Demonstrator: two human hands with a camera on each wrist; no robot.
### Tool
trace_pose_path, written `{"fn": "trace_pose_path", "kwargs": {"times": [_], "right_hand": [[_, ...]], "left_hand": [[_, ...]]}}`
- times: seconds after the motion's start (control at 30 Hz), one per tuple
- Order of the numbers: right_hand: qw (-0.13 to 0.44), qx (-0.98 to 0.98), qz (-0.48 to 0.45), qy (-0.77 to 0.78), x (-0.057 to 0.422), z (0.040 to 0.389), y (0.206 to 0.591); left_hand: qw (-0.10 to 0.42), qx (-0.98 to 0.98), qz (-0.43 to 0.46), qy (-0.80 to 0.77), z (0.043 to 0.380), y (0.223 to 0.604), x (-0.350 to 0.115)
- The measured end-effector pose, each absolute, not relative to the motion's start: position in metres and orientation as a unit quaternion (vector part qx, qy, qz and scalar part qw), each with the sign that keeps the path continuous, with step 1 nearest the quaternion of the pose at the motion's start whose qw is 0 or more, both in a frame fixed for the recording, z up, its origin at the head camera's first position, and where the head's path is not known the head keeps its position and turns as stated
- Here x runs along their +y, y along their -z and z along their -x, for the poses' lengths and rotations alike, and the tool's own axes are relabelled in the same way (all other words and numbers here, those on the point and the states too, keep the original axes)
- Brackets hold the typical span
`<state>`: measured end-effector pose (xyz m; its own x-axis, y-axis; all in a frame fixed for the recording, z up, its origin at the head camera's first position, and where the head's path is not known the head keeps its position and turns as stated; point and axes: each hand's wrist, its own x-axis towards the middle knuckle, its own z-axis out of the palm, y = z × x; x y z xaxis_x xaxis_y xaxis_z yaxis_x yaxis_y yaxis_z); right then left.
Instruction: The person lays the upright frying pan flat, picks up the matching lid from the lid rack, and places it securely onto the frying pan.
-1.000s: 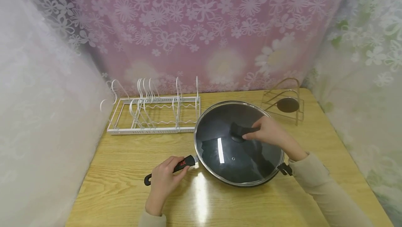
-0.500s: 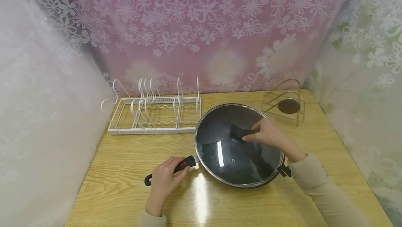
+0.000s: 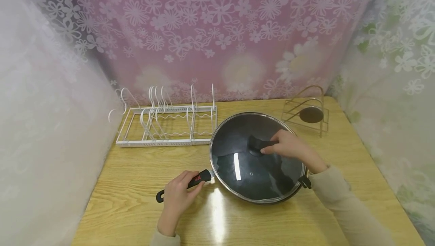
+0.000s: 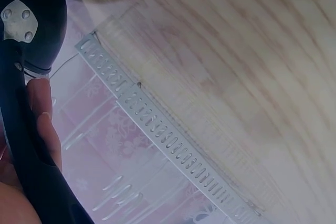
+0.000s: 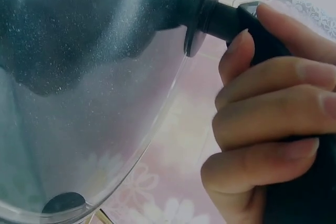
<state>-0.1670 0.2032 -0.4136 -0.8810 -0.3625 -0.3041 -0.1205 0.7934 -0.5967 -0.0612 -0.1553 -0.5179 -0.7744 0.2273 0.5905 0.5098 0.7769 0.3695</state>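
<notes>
A wide dark wok [image 4: 44,30] with a steel-rimmed glass lid [image 3: 227,144] on top stands right of the table's middle in the head view. My left hand [image 3: 178,191] grips the wok's long black handle [image 3: 204,176], and its fingers [image 4: 47,135] curl round it in the left wrist view. With my right hand [image 3: 290,146] I hold the black lid handle [image 3: 255,146]; the fingers [image 5: 268,119] wrap round its grip in the right wrist view. A small black side handle [image 3: 304,181] juts out by my right sleeve. The wok's inside is dim beneath the glass.
A white wire dish rack [image 3: 156,143] stands at the back left, close to the wok's rim. Behind the wok on the right is a small gold wire stand [image 3: 321,125] with a dark round disc [image 3: 311,114]. Flowered curtains [image 3: 204,42] enclose the wooden table [image 3: 136,185].
The lid and my right hand have shifted slightly left and a little toward me. The side handle has also moved a little left. My left hand keeps its grip in the same place.
</notes>
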Motion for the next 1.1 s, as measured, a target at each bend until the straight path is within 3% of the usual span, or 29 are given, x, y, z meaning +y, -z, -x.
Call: {"fn": "trace_pose_path", "kwargs": {"times": [0.4,1.1], "right_hand": [[0.263,0.897,0.127,0.331,0.2023,0.1708,0.4116],[0.286,0.888,0.149,0.327,0.2089,0.1696,0.4065]], "left_hand": [[0.274,-0.903,0.203,0.261,0.061,0.5182,-0.1573],[0.278,-0.897,0.221,0.261,0.0584,0.5186,-0.1506]]}}
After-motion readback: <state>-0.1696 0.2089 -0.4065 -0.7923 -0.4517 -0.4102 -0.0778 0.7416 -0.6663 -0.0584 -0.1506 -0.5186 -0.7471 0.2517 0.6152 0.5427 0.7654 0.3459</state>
